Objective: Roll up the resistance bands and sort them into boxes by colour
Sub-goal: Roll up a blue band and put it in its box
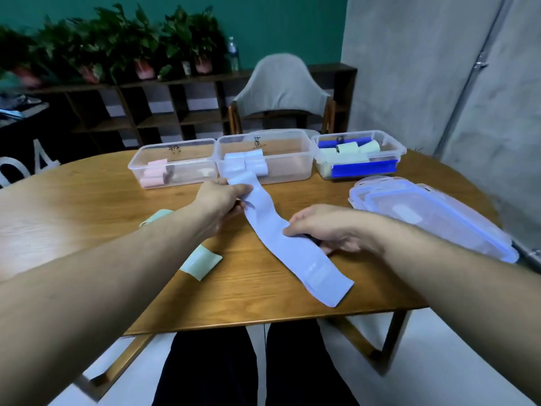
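Note:
A long pale blue band (295,253) lies stretched across the wooden table (87,200). My left hand (222,200) pinches its far end near the boxes. My right hand (328,230) grips its middle from the right side. The band's near end lies flat by the table's front edge. Three clear boxes stand in a row at the back: the left box (137,165) holds pink rolls, the middle box (292,168) holds pale blue rolls, the right box (392,148) holds green rolls. A flat green band (202,262) lies under my left forearm.
Stacked clear lids (433,218) with blue clips lie at the right of the table. A grey chair (282,89) stands behind the boxes. Shelves with potted plants (123,48) line the back wall. My legs show below the table's front edge.

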Demonstrator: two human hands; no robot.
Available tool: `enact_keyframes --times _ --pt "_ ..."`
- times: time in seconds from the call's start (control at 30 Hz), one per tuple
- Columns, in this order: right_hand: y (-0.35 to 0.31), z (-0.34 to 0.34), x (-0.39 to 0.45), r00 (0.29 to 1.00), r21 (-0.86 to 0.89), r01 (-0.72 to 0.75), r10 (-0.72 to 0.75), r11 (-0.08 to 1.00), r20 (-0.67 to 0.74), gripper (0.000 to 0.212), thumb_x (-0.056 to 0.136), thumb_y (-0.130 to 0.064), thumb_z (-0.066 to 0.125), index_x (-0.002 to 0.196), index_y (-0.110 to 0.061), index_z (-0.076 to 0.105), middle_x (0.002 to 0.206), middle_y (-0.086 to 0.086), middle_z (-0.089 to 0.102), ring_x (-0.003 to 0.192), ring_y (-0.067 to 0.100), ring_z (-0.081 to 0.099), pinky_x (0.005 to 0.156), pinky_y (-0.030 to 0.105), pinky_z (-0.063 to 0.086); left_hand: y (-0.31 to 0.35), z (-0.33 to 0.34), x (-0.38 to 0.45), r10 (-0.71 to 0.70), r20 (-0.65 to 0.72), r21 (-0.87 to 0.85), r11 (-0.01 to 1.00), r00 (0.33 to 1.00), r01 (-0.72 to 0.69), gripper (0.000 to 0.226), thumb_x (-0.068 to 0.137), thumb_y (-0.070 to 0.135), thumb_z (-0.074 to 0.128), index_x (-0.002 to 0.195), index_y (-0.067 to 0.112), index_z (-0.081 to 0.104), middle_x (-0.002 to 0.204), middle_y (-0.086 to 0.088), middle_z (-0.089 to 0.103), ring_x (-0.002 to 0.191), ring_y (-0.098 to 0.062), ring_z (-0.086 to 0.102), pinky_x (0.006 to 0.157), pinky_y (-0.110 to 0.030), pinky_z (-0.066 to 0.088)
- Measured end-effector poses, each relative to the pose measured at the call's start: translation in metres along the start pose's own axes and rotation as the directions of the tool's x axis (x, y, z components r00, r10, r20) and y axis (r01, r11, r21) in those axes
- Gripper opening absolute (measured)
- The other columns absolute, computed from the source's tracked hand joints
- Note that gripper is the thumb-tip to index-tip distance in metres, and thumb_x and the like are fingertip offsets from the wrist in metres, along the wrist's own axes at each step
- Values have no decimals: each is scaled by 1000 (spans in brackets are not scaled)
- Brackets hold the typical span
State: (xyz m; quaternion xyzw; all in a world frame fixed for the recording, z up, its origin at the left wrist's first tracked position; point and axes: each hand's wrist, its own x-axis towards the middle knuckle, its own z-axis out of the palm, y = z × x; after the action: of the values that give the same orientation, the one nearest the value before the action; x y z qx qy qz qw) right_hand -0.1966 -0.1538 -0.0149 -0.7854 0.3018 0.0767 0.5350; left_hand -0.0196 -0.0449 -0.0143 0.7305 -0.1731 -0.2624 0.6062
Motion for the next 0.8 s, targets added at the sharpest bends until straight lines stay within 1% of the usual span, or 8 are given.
enact_keyframes --times 0.17,0.27,0.33,0.43,0.53,0.67,0.73,0.8 --pt "1 -6 14 999 -39 6 -7 999 -33 11 97 -20 59 92 -12 65 75 5 69 62 15 67 53 29 58 -10 31 35 61 -12 15 998 998 -61 25 87 0 70 71 13 56 65 -3 59 45 -12 51 50 -23 51" --pt "3 -8 22 993 -264 -21 -12 964 -121 21 96 -28 60 79 -16 57 67 6 64 50 15 60 45 26 52 -15 47 48 77 25 -22 997 997 -77 14 91 -2 64 93 11 64 81 -5 64 59 -14 59 66 -28 58" --pt "6 -9 26 983 -399 -37 -39 916 -181 27 92 -37 63 75 -19 52 61 3 60 44 15 55 42 23 49 -21 53 55 84 33 -32 996 996 -83 20 91 -4 62 107 8 64 88 -5 66 66 -14 63 74 -30 60" --pt "9 -12 25 966 -505 -61 -76 861 -247 35 85 -52 67 78 -21 52 60 0 61 44 15 55 43 24 49 -30 54 55 178 15 83 981 984 -178 23 90 -4 60 107 11 64 90 -3 64 68 -14 62 78 -30 58" --pt "15 -10 23 942 -534 6 -183 845 -280 33 83 -54 68 81 -24 54 65 -9 59 53 11 54 49 26 43 -37 50 44 303 54 254 917 951 -307 20 87 5 64 100 20 66 94 -1 63 78 -17 62 82 -32 55" --pt "32 -1 13 894 -497 123 -313 859 -320 20 88 -49 63 88 -31 58 68 -12 61 66 4 55 63 29 42 -44 41 12 390 252 389 797 886 -462 16 90 7 63 96 22 67 92 7 64 71 -3 57 68 -10 43" --pt "45 6 5 867 -452 185 -362 872 -343 13 88 -47 63 90 -34 61 75 -15 64 69 2 57 70 29 46 -51 35 -9 453 344 424 707 823 -566 17 89 10 66 96 25 69 96 9 64 80 -2 57 76 -12 42" --pt "58 12 -2 838 -388 298 -433 872 -331 7 87 -42 66 92 -37 66 80 -15 65 64 2 53 68 29 44 -60 28 -29 494 418 424 636 762 -645 13 88 14 68 95 25 70 97 12 62 90 1 56 86 -16 41"
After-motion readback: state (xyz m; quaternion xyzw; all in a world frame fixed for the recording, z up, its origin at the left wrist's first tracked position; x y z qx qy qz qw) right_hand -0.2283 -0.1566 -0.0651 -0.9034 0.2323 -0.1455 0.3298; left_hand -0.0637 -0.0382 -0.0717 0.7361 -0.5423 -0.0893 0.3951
